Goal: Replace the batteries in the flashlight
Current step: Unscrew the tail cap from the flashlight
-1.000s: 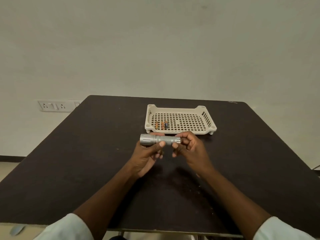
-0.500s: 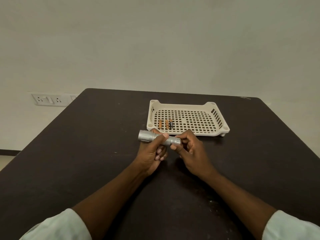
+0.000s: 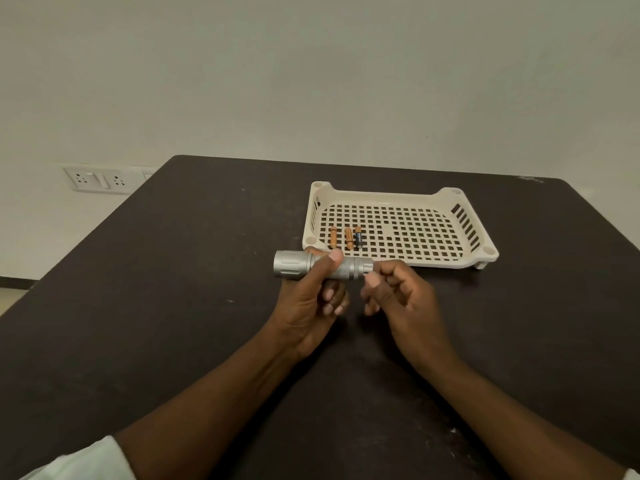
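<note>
My left hand (image 3: 317, 299) is wrapped around the middle of a silver flashlight (image 3: 291, 265), which is held level above the dark table (image 3: 166, 278) with its wide head pointing left. Curled fingers of my right hand (image 3: 398, 296) pinch the tail cap (image 3: 363, 266) at the flashlight's right end. Behind the hands stands a cream perforated tray (image 3: 384, 196). Three small batteries lie side by side in its front left corner: two orange ones (image 3: 333, 237) (image 3: 349, 239) and a black one (image 3: 358, 238).
The tray sits at the back right of the table, its front edge just beyond the flashlight. A white wall socket plate (image 3: 91, 180) is on the wall at the left. White sleeves (image 3: 86, 459) show at the bottom edge.
The view has tilted down, so table and tray sit lower and larger. Both hands stay on the flashlight. My right fingers have shifted their hold on the tail end.
</note>
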